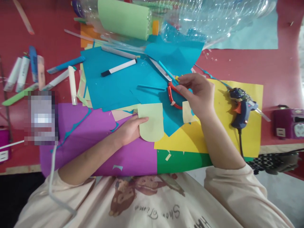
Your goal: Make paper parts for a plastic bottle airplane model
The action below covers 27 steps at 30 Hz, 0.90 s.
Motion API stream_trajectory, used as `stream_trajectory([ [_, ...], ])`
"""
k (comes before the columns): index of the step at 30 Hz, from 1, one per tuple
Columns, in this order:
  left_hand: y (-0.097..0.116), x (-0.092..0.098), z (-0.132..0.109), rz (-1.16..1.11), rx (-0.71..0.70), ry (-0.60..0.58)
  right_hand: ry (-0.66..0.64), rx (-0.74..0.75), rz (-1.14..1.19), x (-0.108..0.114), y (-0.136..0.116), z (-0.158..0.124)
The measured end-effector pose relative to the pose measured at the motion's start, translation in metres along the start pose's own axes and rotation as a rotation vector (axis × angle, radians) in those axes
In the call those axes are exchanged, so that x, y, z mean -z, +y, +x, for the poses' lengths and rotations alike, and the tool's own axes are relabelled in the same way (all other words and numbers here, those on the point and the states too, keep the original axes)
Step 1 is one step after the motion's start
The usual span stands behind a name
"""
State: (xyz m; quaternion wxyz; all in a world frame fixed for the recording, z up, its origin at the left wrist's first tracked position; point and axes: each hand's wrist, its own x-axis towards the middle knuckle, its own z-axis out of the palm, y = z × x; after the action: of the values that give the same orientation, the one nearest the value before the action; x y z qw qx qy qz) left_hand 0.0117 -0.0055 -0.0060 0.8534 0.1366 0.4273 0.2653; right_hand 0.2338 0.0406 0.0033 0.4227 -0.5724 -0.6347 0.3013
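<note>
My left hand (pixel 131 129) is closed on a pale green paper piece (pixel 152 122) with a rounded lower edge, the thumb lying on top. My right hand (pixel 198 91) has its fingers drawn together beside red-handled scissors (pixel 172 95). A tiny yellow bit (pixel 177 78) shows at those fingertips; whether they grip it is unclear. The scissors lie on blue paper (pixel 118 91), blades pointing to the far left. Two thin blue paper strips (pixel 152 87) rest near them. Under the right wrist is a small cream paper piece (pixel 187 112).
A glue gun (pixel 242 110) lies on yellow paper (pixel 254 126) at right. Plastic bottles (pixel 185 19), one wrapped in green paper (pixel 123 19), line the back. Markers (pixel 22 72) and a phone (pixel 42 117) are at left. A white-and-black marker (pixel 118 67) lies on the blue paper.
</note>
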Motion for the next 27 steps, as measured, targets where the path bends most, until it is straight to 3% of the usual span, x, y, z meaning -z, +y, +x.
stream_trajectory([
  [4, 0.001, 0.000, 0.000, 0.005, 0.010, -0.030, 0.032, -0.025, 0.064, -0.010, 0.001, -0.007],
  [8, 0.001, 0.001, 0.000, -0.017, 0.026, -0.060, -0.040, -0.011, 0.063, -0.017, -0.004, -0.013],
  [17, 0.001, -0.001, 0.000, -0.028, 0.030, 0.014, -0.126, 0.324, -0.123, -0.022, -0.012, -0.025],
  [27, 0.002, -0.002, -0.001, 0.000, 0.025, 0.004, -0.129, 0.405, -0.164, -0.024, -0.007, -0.025],
])
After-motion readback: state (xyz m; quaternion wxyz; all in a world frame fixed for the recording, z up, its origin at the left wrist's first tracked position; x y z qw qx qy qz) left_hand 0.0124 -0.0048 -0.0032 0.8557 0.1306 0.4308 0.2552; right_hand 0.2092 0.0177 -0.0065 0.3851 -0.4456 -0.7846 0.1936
